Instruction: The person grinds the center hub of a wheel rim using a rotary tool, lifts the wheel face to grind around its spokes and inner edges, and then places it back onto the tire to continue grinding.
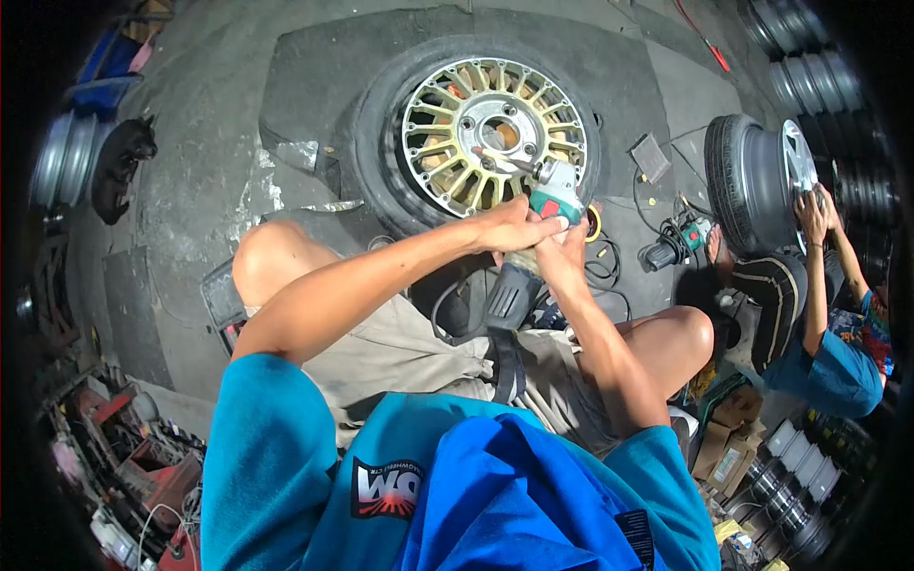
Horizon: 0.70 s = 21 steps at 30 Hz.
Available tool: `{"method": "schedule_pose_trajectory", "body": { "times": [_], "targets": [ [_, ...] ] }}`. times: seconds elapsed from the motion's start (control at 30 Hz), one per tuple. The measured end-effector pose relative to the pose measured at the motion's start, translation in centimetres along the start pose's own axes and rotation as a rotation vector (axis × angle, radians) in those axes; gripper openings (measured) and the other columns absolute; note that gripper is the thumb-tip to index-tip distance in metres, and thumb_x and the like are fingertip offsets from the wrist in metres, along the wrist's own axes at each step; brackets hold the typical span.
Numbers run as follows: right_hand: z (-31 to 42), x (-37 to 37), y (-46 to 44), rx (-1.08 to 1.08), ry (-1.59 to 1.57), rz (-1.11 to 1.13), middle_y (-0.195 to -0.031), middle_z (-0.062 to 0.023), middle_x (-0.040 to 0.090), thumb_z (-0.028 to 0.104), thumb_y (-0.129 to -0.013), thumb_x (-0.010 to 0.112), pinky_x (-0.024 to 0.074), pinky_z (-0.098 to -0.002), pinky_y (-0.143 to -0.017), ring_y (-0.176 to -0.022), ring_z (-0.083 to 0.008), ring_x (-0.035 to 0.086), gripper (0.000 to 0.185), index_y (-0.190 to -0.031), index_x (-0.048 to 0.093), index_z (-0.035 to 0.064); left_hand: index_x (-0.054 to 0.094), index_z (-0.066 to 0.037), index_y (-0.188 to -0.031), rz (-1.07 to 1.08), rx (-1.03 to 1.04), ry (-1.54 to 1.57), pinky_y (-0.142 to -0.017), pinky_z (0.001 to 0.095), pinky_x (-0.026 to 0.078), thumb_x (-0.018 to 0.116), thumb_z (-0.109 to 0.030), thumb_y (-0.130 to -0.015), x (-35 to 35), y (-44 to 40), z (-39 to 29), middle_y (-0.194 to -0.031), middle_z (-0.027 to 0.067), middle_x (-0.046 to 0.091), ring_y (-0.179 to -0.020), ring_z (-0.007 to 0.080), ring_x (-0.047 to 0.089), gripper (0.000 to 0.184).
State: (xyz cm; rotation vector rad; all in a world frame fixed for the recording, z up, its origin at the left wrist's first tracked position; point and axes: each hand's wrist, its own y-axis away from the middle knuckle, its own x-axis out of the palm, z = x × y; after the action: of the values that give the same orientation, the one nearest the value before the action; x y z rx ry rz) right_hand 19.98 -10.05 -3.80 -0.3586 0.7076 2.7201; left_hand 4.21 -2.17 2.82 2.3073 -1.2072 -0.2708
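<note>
A multi-spoke metal wheel rim (497,131) lies face up on a tire (373,143) in front of me. Both of my hands hold a green and grey power tool (555,204), whose head and thin tip reach over the rim's right side near the hub. My left hand (509,228) wraps round the tool's body from the left. Against its right side, my right hand (564,255) is closed on it too. The tool's dark rear end (512,297) hangs above my lap.
At the right a co-worker's hands (815,214) touch another rim (798,157) beside an upright tire (731,181). A second green power tool (674,244) with cables lies between us. Stacked rims (817,84) stand at the far right, and a toolbox (143,457) at the lower left.
</note>
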Motion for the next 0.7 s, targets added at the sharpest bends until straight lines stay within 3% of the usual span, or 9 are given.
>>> {"method": "schedule_pose_trajectory", "body": {
  "times": [0.07,0.17,0.2,0.43,0.5,0.53,0.57,0.7],
  "targets": [
    [2.9,-0.1,2.6,-0.033,0.035,-0.008,-0.132,-0.027,0.061,0.041,-0.083,0.086,0.0492,-0.0386,-0.105,-0.121,-0.0312,0.063,0.116,-0.15,0.015,-0.0215,0.049,0.007,-0.139,-0.023,0.006,-0.006,-0.052,0.0364,0.06,0.064,-0.068,-0.093,0.5,-0.2,1.3,-0.118,0.0206,0.065,-0.1,0.0275,0.07,0.09],
    [0.6,0.4,1.5,-0.038,-0.018,0.01,-0.132,-0.0298,0.06,0.046,-0.082,0.085,0.0483,-0.0406,-0.106,-0.122,-0.0356,0.063,0.117,-0.149,0.017,-0.0204,0.046,0.008,-0.141,0.001,-0.02,-0.043,-0.051,0.0353,0.059,0.064,-0.069,-0.093,0.1,-1.0,2.3,-0.118,0.0202,0.065,-0.098,0.0257,0.069,0.092],
    [1.2,0.4,1.3,-0.033,0.143,-0.05,-0.132,-0.0319,0.06,0.05,-0.08,0.085,0.0479,-0.0416,-0.106,-0.123,-0.0388,0.062,0.118,-0.149,0.019,-0.0194,0.045,0.007,-0.142,0.045,0.062,0.032,-0.051,0.0342,0.058,0.065,-0.069,-0.092,-0.3,-0.9,2.1,-0.116,0.0188,0.065,-0.096,0.024,0.069,0.093],
    [1.1,0.9,2.4,-0.144,0.035,-0.036,-0.129,-0.0317,0.06,0.047,-0.08,0.086,0.0489,-0.0436,-0.104,-0.12,-0.0386,0.064,0.104,-0.14,0.029,-0.0168,0.043,0.011,-0.14,-0.068,0.024,0.002,-0.059,0.035,0.06,0.065,-0.072,-0.091,0.4,0.7,2.3,-0.12,0.0197,0.062,-0.099,0.0245,0.067,0.099],
    [1.5,1.0,2.0,-0.105,0.109,-0.061,-0.126,-0.0306,0.062,0.045,-0.081,0.086,0.0494,-0.0434,-0.103,-0.118,-0.0376,0.064,0.101,-0.139,0.03,-0.0163,0.045,0.005,-0.143,-0.069,-0.023,-0.036,-0.058,0.0345,0.059,0.064,-0.069,-0.093,-0.1,0.2,2.0,-0.121,0.0184,0.064,-0.099,0.0227,0.067,0.091],
    [1.8,1.1,1.4,-0.097,0.103,-0.061,-0.125,-0.0296,0.063,0.044,-0.082,0.085,0.0493,-0.0432,-0.103,-0.118,-0.0369,0.065,0.1,-0.139,0.029,-0.0162,0.048,-0.002,-0.144,0.056,0.056,0.036,-0.056,0.0324,0.057,0.062,-0.066,-0.096,-0.8,0.3,1.2,-0.117,0.0145,0.066,-0.099,0.0203,0.067,0.081],
    [2.2,1.1,1.1,-0.094,0.096,-0.061,-0.124,-0.0287,0.064,0.042,-0.083,0.085,0.0493,-0.043,-0.103,-0.117,-0.0362,0.065,0.099,-0.14,0.029,-0.0162,0.051,-0.007,-0.143,0.006,0.045,0.031,-0.054,0.0304,0.055,0.061,-0.064,-0.098,-0.9,-0.2,1.6,-0.113,0.0112,0.067,-0.098,0.0184,0.067,0.073],
    [3.0,1.2,2.2,-0.171,0.048,-0.026,-0.123,-0.0287,0.065,0.042,-0.082,0.085,0.0489,-0.0428,-0.104,-0.117,-0.0366,0.066,0.097,-0.139,0.03,-0.0142,0.046,0.006,-0.14,-0.045,0.004,-0.032,-0.056,0.0319,0.058,0.062,-0.068,-0.095,-0.4,1.1,1.1,-0.118,0.0164,0.066,-0.1,0.0216,0.067,0.088]
  ]
}}
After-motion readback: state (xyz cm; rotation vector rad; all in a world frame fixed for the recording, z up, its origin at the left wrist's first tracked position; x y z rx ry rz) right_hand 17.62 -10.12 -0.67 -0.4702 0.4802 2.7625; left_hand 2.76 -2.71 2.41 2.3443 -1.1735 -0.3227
